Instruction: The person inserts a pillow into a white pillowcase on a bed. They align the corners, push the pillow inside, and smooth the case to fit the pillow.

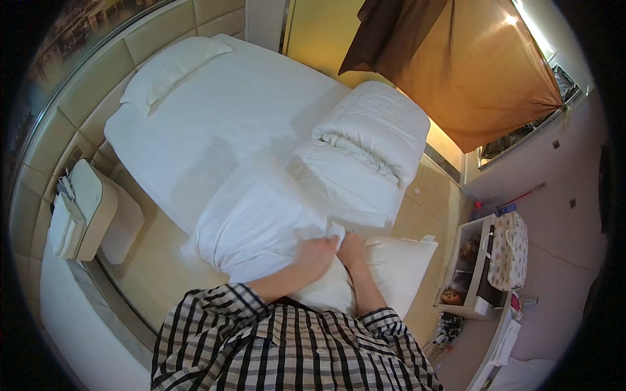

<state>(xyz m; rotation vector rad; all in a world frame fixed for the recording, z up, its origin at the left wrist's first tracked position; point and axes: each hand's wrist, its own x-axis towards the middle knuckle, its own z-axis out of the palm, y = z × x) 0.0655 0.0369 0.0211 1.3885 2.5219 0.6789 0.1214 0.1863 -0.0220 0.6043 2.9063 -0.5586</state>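
White cloth (264, 220), which looks like a pillowcase, billows out from my hands across the near edge of the bed and looks blurred in places. My left hand (315, 256) is closed on its gathered edge. Close beside it, my right hand (351, 250) has its fingers curled on the same bunched fabric. Beneath my forearms and against my body lies a white pillow (401, 264), its far right corner sticking out with a small tag. My fingertips are partly hidden by the folds.
A folded white quilt (371, 127) rests on the white-sheeted bed (254, 88); another pillow (171, 71) lies by the padded headboard (161, 29). Left stands a bedside table (100, 210). To the right are a low cabinet (469, 264) and a patterned storage bag (508, 251). An orange-brown curtain (440, 73) hangs beyond.
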